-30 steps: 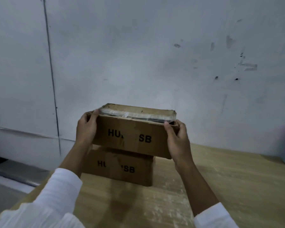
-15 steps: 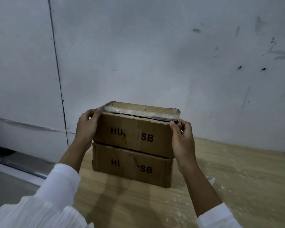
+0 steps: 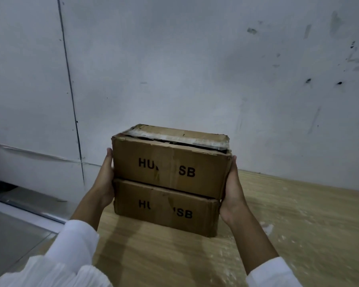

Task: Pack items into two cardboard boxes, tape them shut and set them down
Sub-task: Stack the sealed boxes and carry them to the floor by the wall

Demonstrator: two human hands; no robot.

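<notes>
Upper box (image 3: 170, 164) sits pressed between two flat palms. Fingers (image 3: 109, 160) of the left hand (image 3: 105, 183) lie straight against its left end; those of the right hand (image 3: 234, 189) lie straight against its right end. Both palms also reach down onto the lower box (image 3: 166, 210), on which the upper rests, offset slightly rightward. Tape (image 3: 174, 137) runs along the upper lid. Stack stands on a wooden table (image 3: 298, 224) close to a grey wall (image 3: 195, 69).

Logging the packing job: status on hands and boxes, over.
Left hand flat against stack's left side, right hand flat against right. Top box rests on bottom box, on the table. Wall behind.
</notes>
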